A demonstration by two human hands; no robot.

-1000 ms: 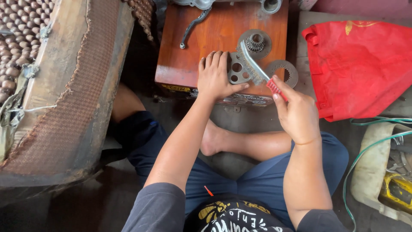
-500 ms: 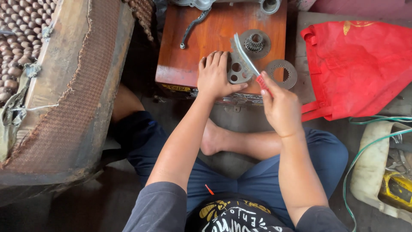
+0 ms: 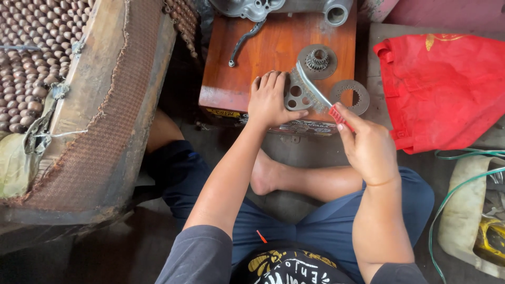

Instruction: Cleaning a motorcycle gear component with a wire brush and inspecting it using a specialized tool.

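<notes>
Your left hand (image 3: 271,100) lies flat, fingers spread and pressing down, on a grey metal plate with round holes (image 3: 295,97) near the front edge of the reddish wooden board (image 3: 231,79). No pinch here — the palm and fingers simply pin the part to the wood.

Your right hand (image 3: 368,147) is closed around the red handle of a wire brush (image 3: 314,92), thumb and fingers clamped on the grip end. The brush's long axis runs on a diagonal, from the handle at lower right, off the front edge of the board, up and to the left toward the plate; the bristle end lies across the plate's right edge, touching it, just beside your left fingertips. The plate therefore lies up and to the left of the right-hand grip, and directly under the left hand, which is the nearer of the two.

Around the work: a toothed gear on a round disc (image 3: 316,60) stands just behind the brush tip; a flat ring with inner teeth (image 3: 350,96) rests to the right of the brush shaft, apart from it. A curved metal lever (image 3: 243,44) lies further back on the board, with a grey cast housing (image 3: 273,8) at the far edge. A red cloth bag (image 3: 447,89) sits well to the right — clear of both hands.
</notes>
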